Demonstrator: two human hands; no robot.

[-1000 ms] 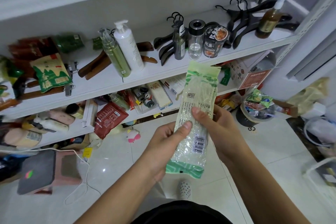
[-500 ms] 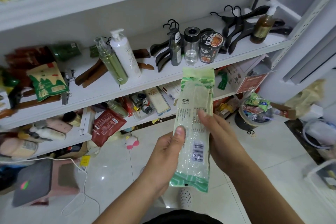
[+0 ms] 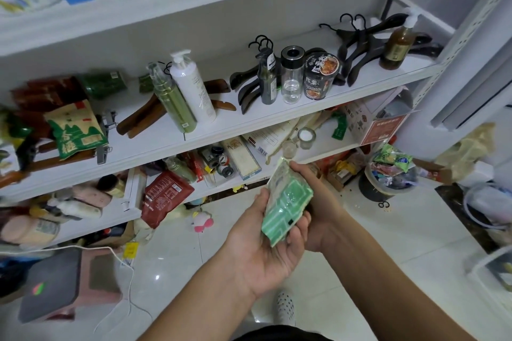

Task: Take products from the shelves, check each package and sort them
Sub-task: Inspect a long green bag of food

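Two hands round one green packet (image 3: 288, 202), over the floor (image 3: 374, 243), just near of the lower shelf (image 3: 327, 147).
Cupped from below in the left hand (image 3: 266, 243), palm up, fingers curled round the near end. Gripped along the right side by the right hand (image 3: 321, 202), thumb hooked over the far edge. Tilted, green end nearest.

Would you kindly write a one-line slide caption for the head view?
Left hand and right hand hold a green-printed package before cluttered white shelves.
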